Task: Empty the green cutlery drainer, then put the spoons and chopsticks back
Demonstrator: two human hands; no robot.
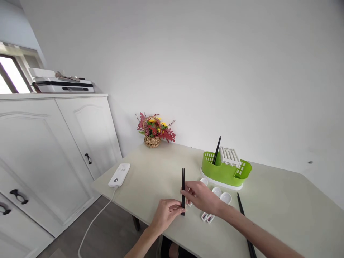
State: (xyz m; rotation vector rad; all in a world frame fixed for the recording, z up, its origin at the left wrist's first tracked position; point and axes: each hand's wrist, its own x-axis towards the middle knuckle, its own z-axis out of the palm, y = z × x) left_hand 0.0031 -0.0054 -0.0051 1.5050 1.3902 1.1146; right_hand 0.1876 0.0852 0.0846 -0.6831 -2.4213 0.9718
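A pair of black chopsticks (pixel 183 179) stands upright over the table, pinched near its lower end by both hands. My left hand (pixel 166 212) grips the bottom of the pair. My right hand (pixel 202 197) holds it a little higher from the right side. Behind my right hand lie several white spoons (pixel 225 197), their handles pointing toward me. A green cutlery drainer (pixel 226 170) stands beyond them with one black chopstick (pixel 216 150) leaning in it and a white rack on top.
Another black chopstick (pixel 240 205) lies on the pale table (pixel 279 208) right of the spoons. A white power bank (pixel 119 175) with a cable sits at the left edge. A flower basket (pixel 153 132) stands by the wall. White cabinets (pixel 51 150) are at left.
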